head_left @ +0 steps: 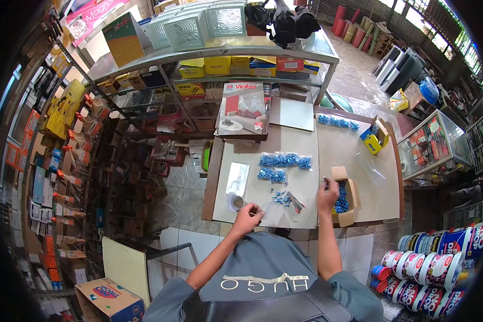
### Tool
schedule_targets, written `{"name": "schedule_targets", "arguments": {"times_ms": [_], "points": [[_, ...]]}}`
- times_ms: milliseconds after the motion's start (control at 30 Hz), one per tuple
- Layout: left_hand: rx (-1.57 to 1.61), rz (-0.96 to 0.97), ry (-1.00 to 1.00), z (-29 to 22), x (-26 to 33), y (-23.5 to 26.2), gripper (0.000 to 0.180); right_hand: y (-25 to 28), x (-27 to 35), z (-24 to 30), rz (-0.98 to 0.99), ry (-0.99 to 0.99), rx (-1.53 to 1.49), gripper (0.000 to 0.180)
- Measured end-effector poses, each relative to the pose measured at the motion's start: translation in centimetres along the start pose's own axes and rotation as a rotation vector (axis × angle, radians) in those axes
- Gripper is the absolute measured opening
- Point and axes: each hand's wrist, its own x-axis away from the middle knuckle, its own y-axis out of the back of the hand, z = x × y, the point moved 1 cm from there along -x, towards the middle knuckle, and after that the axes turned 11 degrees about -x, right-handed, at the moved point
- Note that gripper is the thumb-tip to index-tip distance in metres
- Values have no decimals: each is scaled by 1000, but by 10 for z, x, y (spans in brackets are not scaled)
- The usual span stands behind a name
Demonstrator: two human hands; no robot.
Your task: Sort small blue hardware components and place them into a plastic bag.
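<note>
My left hand [248, 217] is closed in a pinch at the table's front edge, on a clear plastic bag [274, 216] that is hard to make out against the tabletop. Beside it lies a roll of tape [235, 202]. My right hand [328, 196] is closed just left of an open cardboard box [346, 218] holding small blue pieces [342, 199]; what its fingers hold is too small to tell. Between the hands, a few loose blue pieces [282, 198] lie beside a pair of scissors or pliers [296, 202]. Filled clear packs of blue pieces [285, 161] lie farther back.
At the table's back stand a flat printed box [243, 110], a white panel [291, 114] and a yellow-blue box [375, 137]. More blue packs [338, 122] and clear plastic sheets [369, 167] lie on the right. A glass shelf counter [198, 59] rises behind; paint buckets [429, 266] stand at right.
</note>
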Motion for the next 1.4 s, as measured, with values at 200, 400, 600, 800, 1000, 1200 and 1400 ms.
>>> {"name": "schedule_targets", "arguments": {"times_ms": [200,400,600,800,1000,1200,1400], "points": [[-21,8,-9,-3,1,-7,17,59,-15,-77,286,-188,326,33],[4,15,3,-4,-2,-19,17,68,-25,-83,550,-315,360,36],[5,-1,-21,-5,-3,-34,18,74,-33,-82,609,-248,363,31],[-14,-25,-14,-6,0,-45,18,74,-33,-89,559,-222,303,26],[0,-34,-5,-8,2,-53,18,82,-23,-103,489,-135,213,22],[26,-54,10,-1,5,-54,18,88,-28,-83,423,-218,185,19],[25,-64,9,-6,8,-52,17,90,-32,-90,261,-278,63,18]]}}
